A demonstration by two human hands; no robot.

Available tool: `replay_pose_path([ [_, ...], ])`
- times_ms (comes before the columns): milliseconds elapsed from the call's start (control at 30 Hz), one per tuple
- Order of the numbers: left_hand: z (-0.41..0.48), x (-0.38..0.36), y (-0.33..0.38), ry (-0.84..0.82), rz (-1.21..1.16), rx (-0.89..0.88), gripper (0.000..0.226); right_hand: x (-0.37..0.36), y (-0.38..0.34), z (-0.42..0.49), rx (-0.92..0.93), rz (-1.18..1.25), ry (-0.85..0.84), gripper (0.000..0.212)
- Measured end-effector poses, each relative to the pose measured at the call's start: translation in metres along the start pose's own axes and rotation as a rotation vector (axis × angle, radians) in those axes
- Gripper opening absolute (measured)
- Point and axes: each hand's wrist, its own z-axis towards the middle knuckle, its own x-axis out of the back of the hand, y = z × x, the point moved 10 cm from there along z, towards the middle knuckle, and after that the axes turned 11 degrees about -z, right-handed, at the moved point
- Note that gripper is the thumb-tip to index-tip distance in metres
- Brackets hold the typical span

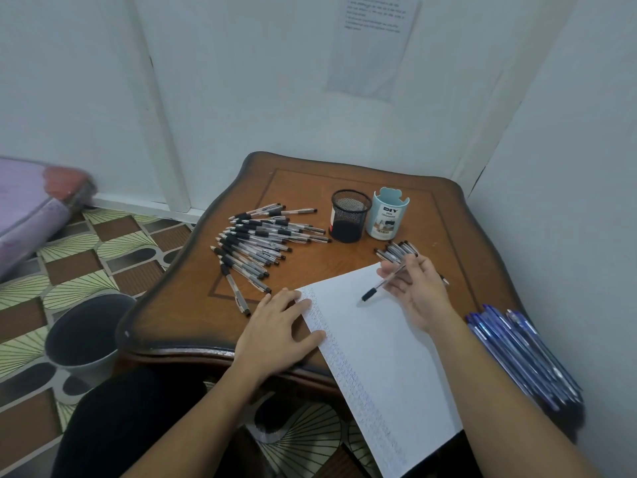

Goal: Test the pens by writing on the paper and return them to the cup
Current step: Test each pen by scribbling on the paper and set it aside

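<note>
A white sheet of paper [372,343] lies on the wooden table [193,305] and hangs over its near edge; small written marks run down its left margin. My left hand [275,329] presses flat on the paper's left edge. My right hand [418,288] holds a clear pen with a black grip [381,284] above the paper's top right, tip pointing down-left. A black mesh cup [348,215] and a light blue cup [387,219] stand at the back of the table. Several black-grip pens [258,239] lie fanned out to the left of the cups.
A smaller bunch of black pens [396,251] lies just behind my right hand. A pile of blue pens [524,353] sits at the table's right edge by the wall. A grey bin [86,336] stands on the patterned floor left of the table.
</note>
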Motion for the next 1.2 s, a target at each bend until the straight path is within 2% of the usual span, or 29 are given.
replay_pose_path([
  [100,0.000,-0.002,-0.001,0.000,-0.024,-0.015,0.069,-0.006,-0.003,-0.001,-0.010,0.061,0.020,0.021],
  [167,0.000,0.000,-0.001,0.012,-0.042,-0.022,0.065,-0.016,-0.004,0.000,-0.003,0.016,-0.008,0.022],
  [367,0.002,0.000,-0.001,-0.019,0.017,0.029,0.088,-0.044,-0.003,-0.004,0.013,-0.134,-0.079,0.014],
  [467,0.004,-0.002,-0.003,-0.041,0.028,0.034,0.091,-0.050,-0.008,-0.004,0.064,-0.134,-0.082,0.013],
  [533,0.004,-0.002,-0.003,-0.035,0.016,0.040,0.091,-0.054,-0.008,-0.003,0.067,-0.100,-0.099,0.026],
  [600,0.003,-0.001,-0.003,-0.032,0.010,0.043,0.092,-0.060,-0.005,-0.001,0.037,-0.047,-0.119,0.047],
  [700,0.003,-0.002,-0.003,-0.035,0.025,0.036,0.090,-0.065,0.002,0.002,0.001,-0.145,-0.131,0.067],
  [800,0.002,0.000,-0.002,-0.009,0.036,0.027,0.084,-0.075,0.012,0.005,0.014,-0.301,-0.168,0.055],
  [933,0.002,0.002,-0.001,0.033,0.029,0.014,0.076,-0.085,0.016,0.006,0.099,-0.365,-0.182,0.014],
  [1033,0.002,0.001,-0.001,0.036,0.031,0.012,0.074,-0.087,0.016,0.005,0.147,-0.427,-0.154,0.009],
  [1200,0.003,0.003,0.000,0.053,0.039,0.006,0.073,-0.091,0.020,0.005,0.178,-0.538,-0.230,0.014],
])
